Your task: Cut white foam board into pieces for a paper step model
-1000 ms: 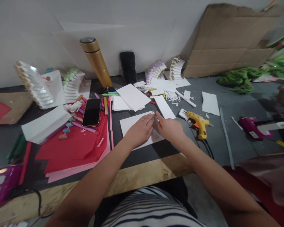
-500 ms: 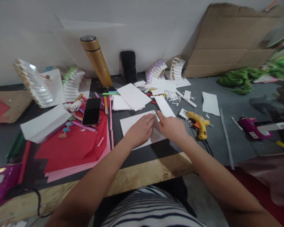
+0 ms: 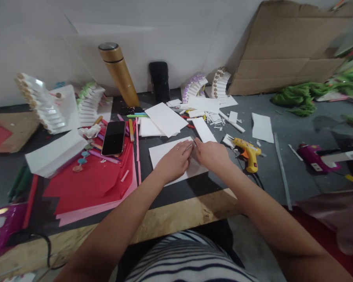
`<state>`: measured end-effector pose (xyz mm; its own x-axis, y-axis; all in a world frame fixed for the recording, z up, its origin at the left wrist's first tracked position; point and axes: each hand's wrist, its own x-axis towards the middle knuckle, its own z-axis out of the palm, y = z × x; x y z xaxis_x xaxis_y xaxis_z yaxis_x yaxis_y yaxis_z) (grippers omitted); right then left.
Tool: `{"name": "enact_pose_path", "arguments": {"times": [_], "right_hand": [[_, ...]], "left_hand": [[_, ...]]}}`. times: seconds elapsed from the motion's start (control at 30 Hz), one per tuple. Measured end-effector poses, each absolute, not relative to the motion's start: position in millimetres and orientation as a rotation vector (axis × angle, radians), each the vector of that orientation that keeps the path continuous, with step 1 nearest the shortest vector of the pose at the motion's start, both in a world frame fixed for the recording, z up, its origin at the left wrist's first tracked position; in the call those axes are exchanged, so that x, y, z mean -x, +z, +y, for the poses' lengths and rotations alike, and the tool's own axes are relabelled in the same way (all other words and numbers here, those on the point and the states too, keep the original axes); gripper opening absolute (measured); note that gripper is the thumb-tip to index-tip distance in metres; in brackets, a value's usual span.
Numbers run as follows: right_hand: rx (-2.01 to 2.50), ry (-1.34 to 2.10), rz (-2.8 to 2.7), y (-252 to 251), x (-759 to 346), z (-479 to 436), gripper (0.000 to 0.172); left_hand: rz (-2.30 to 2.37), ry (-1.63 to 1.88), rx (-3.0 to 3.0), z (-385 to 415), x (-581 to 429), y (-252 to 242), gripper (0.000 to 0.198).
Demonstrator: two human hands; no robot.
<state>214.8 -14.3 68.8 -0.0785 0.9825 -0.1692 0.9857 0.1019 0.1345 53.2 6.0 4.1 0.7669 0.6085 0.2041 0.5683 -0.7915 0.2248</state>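
A white board (image 3: 161, 152) lies at the table's front edge beneath both hands. My left hand (image 3: 175, 161) rests on it, fingers together and bent over something I cannot make out. Beside it my right hand (image 3: 208, 154) is closed, its thumb and fingertips near the board's back edge; a small dark tip shows between the hands, but what it belongs to is too small to name. A white strip (image 3: 204, 129) extends back from my right hand. The yellow glue gun (image 3: 248, 152) lies to the right of that hand.
Left are a phone (image 3: 113, 138), red sheets (image 3: 85, 190) and a gold bottle (image 3: 120, 76). White sheets (image 3: 166, 118) and scraps lie behind the board. Purple glue guns sit far left (image 3: 10, 223) and far right (image 3: 316, 158). Cardboard (image 3: 282, 51) leans at the back.
My right hand has turned slightly, and its thumb, which stood up before, is now lowered towards the board. My left hand has barely moved.
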Motion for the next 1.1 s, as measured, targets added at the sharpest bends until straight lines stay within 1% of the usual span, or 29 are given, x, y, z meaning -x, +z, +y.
{"name": "enact_pose_path", "arguments": {"times": [0.23,0.47,0.93,1.1], "right_hand": [[-1.983,-0.001,2.172,70.0,-217.0,-14.2,0.045],[-1.978,-0.037,2.147,69.4,-216.0,-15.0,0.048],[-1.99,-0.066,2.145,69.9,-214.3,-13.3,0.047],[-1.96,-0.102,2.162,72.9,-217.8,-9.0,0.047]], "left_hand": [[0.932,0.404,-2.842,6.0,-52.3,1.5,0.05],[0.941,0.391,-2.85,5.4,-53.0,4.5,0.05],[0.95,0.348,-2.866,4.4,-52.7,4.8,0.052],[0.963,0.364,-2.871,4.0,-53.3,5.0,0.05]]}}
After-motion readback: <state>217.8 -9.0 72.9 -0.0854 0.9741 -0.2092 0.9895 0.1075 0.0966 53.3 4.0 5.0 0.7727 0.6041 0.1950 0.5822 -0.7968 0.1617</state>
